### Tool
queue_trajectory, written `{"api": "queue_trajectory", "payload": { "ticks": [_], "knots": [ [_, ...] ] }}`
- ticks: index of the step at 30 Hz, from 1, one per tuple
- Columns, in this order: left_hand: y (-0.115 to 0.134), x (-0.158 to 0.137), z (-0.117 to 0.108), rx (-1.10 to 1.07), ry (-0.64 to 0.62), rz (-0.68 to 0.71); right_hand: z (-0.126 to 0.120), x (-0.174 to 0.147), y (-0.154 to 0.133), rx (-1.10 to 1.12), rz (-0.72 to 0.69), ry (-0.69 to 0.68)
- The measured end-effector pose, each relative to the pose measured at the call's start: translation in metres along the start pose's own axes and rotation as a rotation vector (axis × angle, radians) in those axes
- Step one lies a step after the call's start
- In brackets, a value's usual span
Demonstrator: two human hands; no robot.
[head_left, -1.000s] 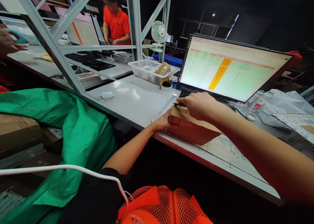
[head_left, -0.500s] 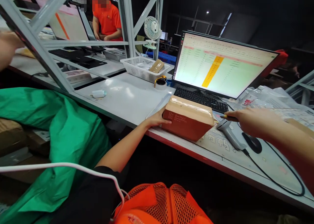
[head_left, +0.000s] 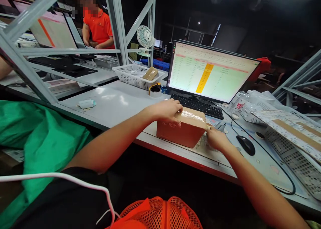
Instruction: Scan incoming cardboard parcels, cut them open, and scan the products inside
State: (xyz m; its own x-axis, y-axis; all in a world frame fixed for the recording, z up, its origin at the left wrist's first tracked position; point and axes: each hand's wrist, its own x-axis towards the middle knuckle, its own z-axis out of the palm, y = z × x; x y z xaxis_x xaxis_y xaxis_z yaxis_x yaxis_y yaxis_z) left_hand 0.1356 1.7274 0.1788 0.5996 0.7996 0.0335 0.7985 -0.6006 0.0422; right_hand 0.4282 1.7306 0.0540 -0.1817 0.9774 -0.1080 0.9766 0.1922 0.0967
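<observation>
A taped cardboard box [head_left: 180, 132] with printed words on its front stands near the table's front edge. My left hand [head_left: 167, 111] lies over its top left edge, fingers on top and thumb against the front, holding it. At the box's right end is my right hand [head_left: 217, 138], closed, its fingertips against the upper corner. A thin object was in that hand earlier; now the fingers hide what they hold. Just behind my right hand, a grey barcode scanner [head_left: 221, 126] shows only in part.
Behind the box are a keyboard [head_left: 198, 106] and a monitor [head_left: 213, 73]. A mouse [head_left: 245, 145] and a cable lie to the right, beside a white basket [head_left: 288, 155] with flattened cardboard on it. Another white basket [head_left: 132, 78] and a tape roll [head_left: 154, 90] stand at the back left.
My left hand has moved from the box's left side onto its top edge. My right hand has come left and down, from above the scanner to the box's right end.
</observation>
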Motion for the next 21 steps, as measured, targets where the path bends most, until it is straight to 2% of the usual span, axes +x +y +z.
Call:
{"api": "queue_trajectory", "payload": {
  "ticks": [3, 5, 7, 10, 11, 12, 14, 16, 18, 21],
  "knots": [
    [0.004, 0.021, -0.015, 0.031, -0.132, -0.058, 0.021, 0.002, -0.008, 0.029, -0.057, -0.003],
    [0.004, 0.035, -0.019, 0.011, -0.227, -0.102, 0.021, 0.005, -0.002, 0.046, -0.09, 0.006],
    [0.002, 0.047, -0.021, -0.019, -0.298, -0.109, 0.007, 0.011, 0.01, 0.153, -0.113, 0.121],
    [-0.002, 0.058, -0.024, -0.029, -0.353, -0.073, -0.026, 0.025, 0.025, 0.579, -0.238, 0.426],
    [-0.001, 0.056, -0.024, -0.033, -0.362, -0.073, -0.036, 0.03, 0.026, 0.732, -0.318, 0.465],
    [0.001, 0.052, -0.025, -0.032, -0.357, -0.075, -0.046, 0.034, 0.026, 0.851, -0.404, 0.444],
    [0.011, 0.033, -0.021, 0.011, -0.261, -0.069, -0.059, 0.041, 0.019, 0.978, -0.521, 0.314],
    [0.024, 0.004, -0.007, 0.106, -0.087, -0.029, -0.068, 0.043, 0.01, 0.978, -0.536, 0.229],
    [0.036, -0.027, 0.019, 0.213, 0.071, 0.016, -0.073, 0.04, 0.0, 0.899, -0.523, 0.249],
    [0.045, -0.059, 0.069, 0.351, 0.284, 0.055, -0.079, 0.032, -0.012, 0.681, -0.543, 0.357]
  ]
}}
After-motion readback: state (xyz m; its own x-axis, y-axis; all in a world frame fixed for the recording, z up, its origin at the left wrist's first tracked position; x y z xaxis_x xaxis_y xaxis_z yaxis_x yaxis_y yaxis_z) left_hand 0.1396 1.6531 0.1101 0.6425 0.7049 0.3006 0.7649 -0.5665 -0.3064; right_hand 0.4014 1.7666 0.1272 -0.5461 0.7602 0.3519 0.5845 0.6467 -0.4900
